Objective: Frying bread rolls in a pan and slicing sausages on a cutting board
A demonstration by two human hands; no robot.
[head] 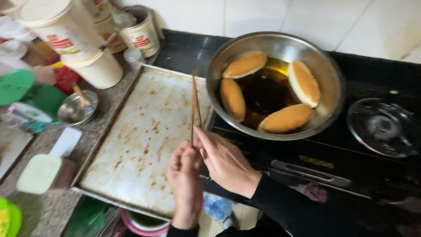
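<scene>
Chopsticks point(195, 109), two, held by both hands; four buns point(287, 118) in pan point(326, 66).

White tiled wall point(272, 15) behind a black stovetop point(372, 175) and speckled granite counter point(48, 206).

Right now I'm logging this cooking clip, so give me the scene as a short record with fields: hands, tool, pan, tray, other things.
left hand: grips the chopsticks' lower end
right hand: also on the chopsticks, beside the left
chopsticks: wooden pair, roughly upright over the tray's right edge
pan: steel, dark oil, four browned oval buns
tray: bare, stained baking sheet left of the pan
glass lid: on the black stove, right of the pan
tubs: stacked at top left
</scene>
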